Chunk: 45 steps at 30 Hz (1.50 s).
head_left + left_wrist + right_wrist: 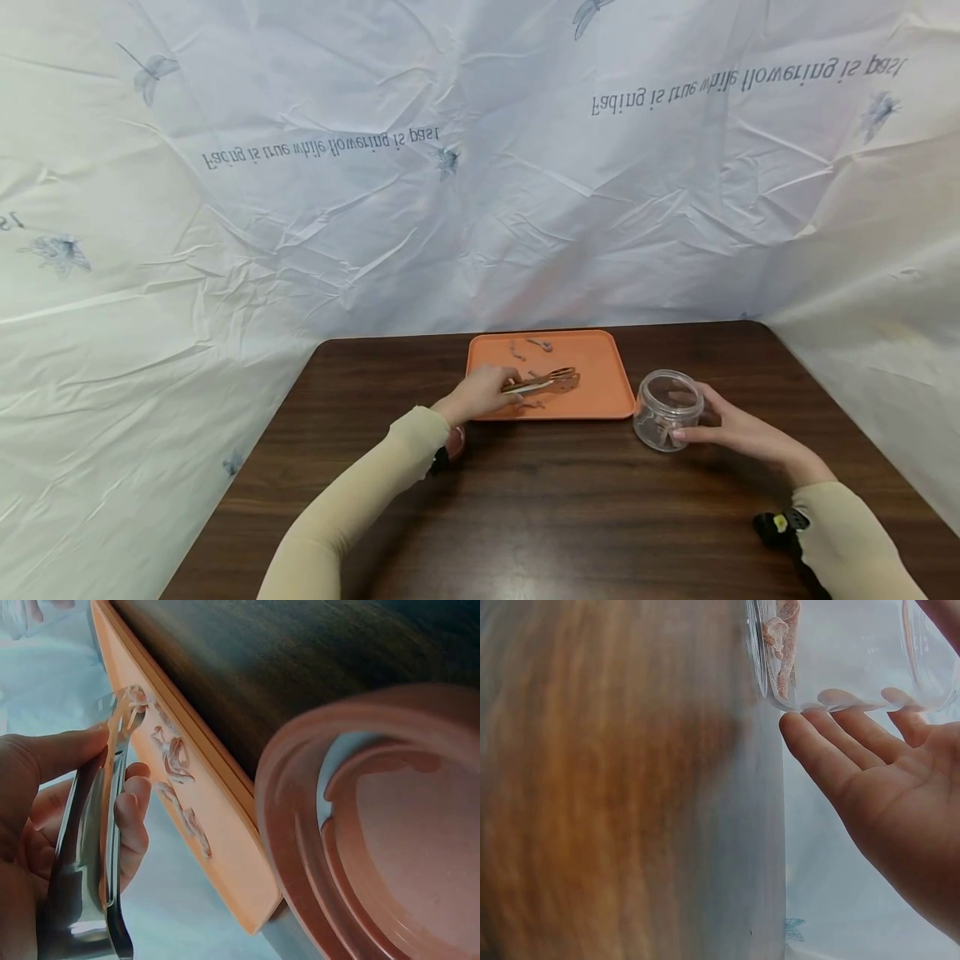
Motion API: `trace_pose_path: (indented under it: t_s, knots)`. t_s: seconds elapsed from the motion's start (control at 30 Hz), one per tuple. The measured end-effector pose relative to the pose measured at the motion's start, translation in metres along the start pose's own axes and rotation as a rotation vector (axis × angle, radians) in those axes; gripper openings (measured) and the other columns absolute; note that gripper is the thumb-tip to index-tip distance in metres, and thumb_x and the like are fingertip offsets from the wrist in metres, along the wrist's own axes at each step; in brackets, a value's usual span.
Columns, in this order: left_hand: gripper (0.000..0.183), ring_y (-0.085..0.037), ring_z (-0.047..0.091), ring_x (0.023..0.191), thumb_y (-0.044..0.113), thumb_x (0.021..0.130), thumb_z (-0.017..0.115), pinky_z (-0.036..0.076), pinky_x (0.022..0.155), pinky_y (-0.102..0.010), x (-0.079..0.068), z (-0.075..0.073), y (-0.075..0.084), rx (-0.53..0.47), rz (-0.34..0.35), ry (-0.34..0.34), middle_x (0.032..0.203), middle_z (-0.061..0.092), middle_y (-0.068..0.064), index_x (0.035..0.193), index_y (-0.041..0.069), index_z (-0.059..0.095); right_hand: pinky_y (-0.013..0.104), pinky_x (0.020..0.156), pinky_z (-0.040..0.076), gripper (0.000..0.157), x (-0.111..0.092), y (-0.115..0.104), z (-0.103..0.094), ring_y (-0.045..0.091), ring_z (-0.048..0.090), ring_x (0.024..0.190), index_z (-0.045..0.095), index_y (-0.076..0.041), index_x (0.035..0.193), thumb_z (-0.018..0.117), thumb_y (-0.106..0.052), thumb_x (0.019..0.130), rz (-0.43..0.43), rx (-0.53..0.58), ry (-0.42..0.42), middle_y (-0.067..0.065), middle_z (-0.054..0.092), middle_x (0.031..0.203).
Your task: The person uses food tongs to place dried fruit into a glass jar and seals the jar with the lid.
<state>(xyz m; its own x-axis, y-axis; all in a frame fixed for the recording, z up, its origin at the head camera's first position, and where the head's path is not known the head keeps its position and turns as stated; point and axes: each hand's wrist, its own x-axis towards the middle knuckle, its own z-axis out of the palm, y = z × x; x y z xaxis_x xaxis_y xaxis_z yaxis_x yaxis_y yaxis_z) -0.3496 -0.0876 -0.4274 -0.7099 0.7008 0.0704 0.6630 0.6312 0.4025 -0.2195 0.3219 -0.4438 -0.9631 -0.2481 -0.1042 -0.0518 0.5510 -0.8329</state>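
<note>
My left hand [486, 392] holds metal tongs [79, 889] over an orange tray [603, 367], thumb on one side and fingers on the other. The tips of the tongs point toward the right half of the tray. Whether they pinch a piece I cannot tell. Several thin, twisted brownish strips [176, 761] lie on the tray. To the tray's right, my right hand [738, 429] grips a clear, lidless jar [654, 421] standing upright on the table, thumb in front and fingers behind. Inside the jar, near its base, are similar brownish strips [784, 645].
A reddish-brown round lid-like piece [296, 780] lies on the dark wooden table [555, 517] by my left wrist, mostly hidden by the sleeve in the head view. White printed sheeting [450, 225] hangs behind and beside the table.
</note>
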Motion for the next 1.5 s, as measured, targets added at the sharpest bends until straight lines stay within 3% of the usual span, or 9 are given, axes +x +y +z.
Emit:
trace_pose_path:
  t_s: [0.43,0.67,0.97,1.23,1.5]
  knots:
    - [0.026,-0.006,0.062,0.073,0.026,0.097,0.071,0.052,0.066,-0.028,0.001,-0.002,0.001,0.056,-0.008,0.004,0.097,0.071,-0.001,0.117,0.010,0.070,0.066,0.096,0.039,0.095,0.000,-0.002,-0.002,0.054,0.026,0.140,0.004,-0.007,0.161,0.070,-0.029,0.096,0.010,-0.004,-0.010,0.035,0.025,0.154]
    - [0.026,-0.006,0.064,0.076,0.028,0.097,0.071,0.053,0.070,-0.031,0.001,-0.009,0.005,0.031,-0.010,0.025,0.099,0.072,0.000,0.118,0.012,0.070,0.063,0.096,0.040,0.092,0.000,-0.003,0.000,0.051,0.031,0.138,0.009,-0.007,0.160,0.071,-0.029,0.096,0.004,0.003,-0.002,0.032,0.031,0.152]
    - [0.033,-0.016,0.070,0.094,0.031,0.098,0.069,0.056,0.081,-0.036,0.008,-0.047,0.012,0.065,-0.008,0.131,0.112,0.073,-0.004,0.126,0.013,0.069,0.068,0.095,0.038,0.095,0.001,-0.002,-0.001,0.055,0.026,0.140,0.005,-0.007,0.161,0.071,-0.029,0.096,0.016,-0.002,-0.008,0.035,0.025,0.154]
    - [0.037,-0.022,0.066,0.114,0.034,0.099,0.067,0.054,0.090,-0.039,0.010,-0.084,0.018,0.013,-0.015,0.200,0.125,0.069,-0.007,0.131,0.014,0.066,0.061,0.095,0.042,0.096,0.001,0.000,-0.001,0.052,0.031,0.138,0.006,-0.007,0.161,0.072,-0.030,0.095,0.017,-0.011,-0.006,0.034,0.029,0.153]
    - [0.036,-0.026,0.067,0.113,0.033,0.099,0.067,0.054,0.090,-0.043,0.007,-0.119,0.029,-0.005,0.028,0.300,0.123,0.070,-0.010,0.128,0.011,0.067,0.054,0.091,0.045,0.092,0.000,0.000,0.000,0.048,0.038,0.135,0.009,-0.007,0.161,0.071,-0.029,0.096,-0.007,-0.014,0.001,0.031,0.037,0.149]
